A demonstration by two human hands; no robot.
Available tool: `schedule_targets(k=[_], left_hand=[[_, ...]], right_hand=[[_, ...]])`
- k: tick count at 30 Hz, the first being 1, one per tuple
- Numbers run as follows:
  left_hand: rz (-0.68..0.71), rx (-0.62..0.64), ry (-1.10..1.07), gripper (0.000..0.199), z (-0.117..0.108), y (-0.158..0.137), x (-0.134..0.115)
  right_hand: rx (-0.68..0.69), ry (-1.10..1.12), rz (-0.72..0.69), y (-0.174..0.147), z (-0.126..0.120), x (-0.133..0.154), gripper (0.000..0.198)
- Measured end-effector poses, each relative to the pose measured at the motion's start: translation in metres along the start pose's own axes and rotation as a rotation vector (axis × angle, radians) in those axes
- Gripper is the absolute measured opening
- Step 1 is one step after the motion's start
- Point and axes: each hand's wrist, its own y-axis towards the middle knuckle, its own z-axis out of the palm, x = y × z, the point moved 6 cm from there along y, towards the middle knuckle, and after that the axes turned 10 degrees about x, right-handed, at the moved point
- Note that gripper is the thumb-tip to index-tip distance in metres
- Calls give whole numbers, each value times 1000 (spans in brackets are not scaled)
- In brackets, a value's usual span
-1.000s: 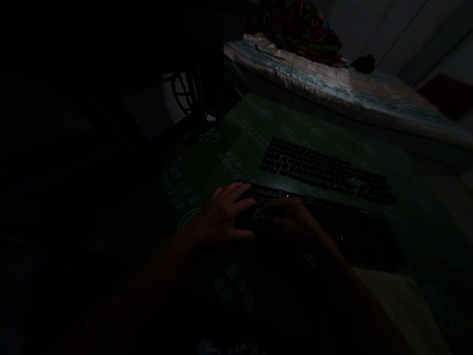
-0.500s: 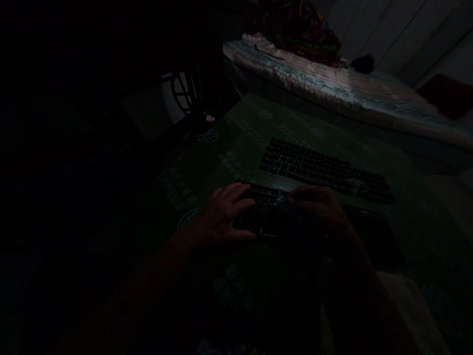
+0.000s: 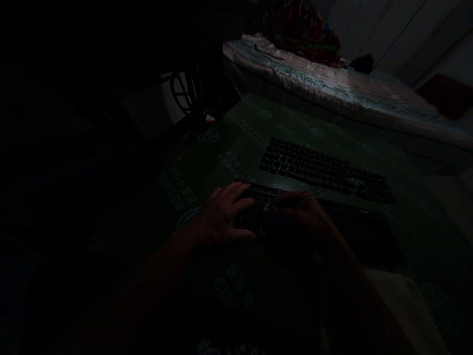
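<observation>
The scene is very dark. A black keyboard base (image 3: 364, 231) lies across the green printed sheet, partly covered by both hands. My left hand (image 3: 225, 212) rests on its left end with fingers spread and the thumb along the near edge. My right hand (image 3: 303, 212) is closed in a pinch over the base, just right of the left fingers. From it a thin dark tool (image 3: 316, 192) sticks out to the right; its kind and working tip are too dark to make out. Beyond the base, black keycaps (image 3: 314, 165) lie set out in keyboard layout.
The green sheet (image 3: 236, 138) with pale print and globe marks covers the work surface. Behind it runs a cloth-covered bed edge (image 3: 332, 86) with a colourful patterned cloth (image 3: 303, 34). At the left stands a dark round frame like a fan (image 3: 183, 93).
My right hand has moved left along the keyboard base with the thin tool, closer to my left hand, uncovering more of the base's right part. My left hand stays put.
</observation>
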Motion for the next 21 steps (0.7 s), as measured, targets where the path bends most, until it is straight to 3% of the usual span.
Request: schedule_targets(k=[8, 15, 21], left_hand=[[-4, 19, 5, 66, 0, 0, 0], [7, 3, 0, 66, 1, 0, 1], [7, -5, 1, 67, 3, 0, 2]], right_hand=[[18, 30, 87, -7, -12, -5, 12], [24, 20, 27, -5, -9, -3, 16], [30, -18, 100, -9, -17, -4, 15]])
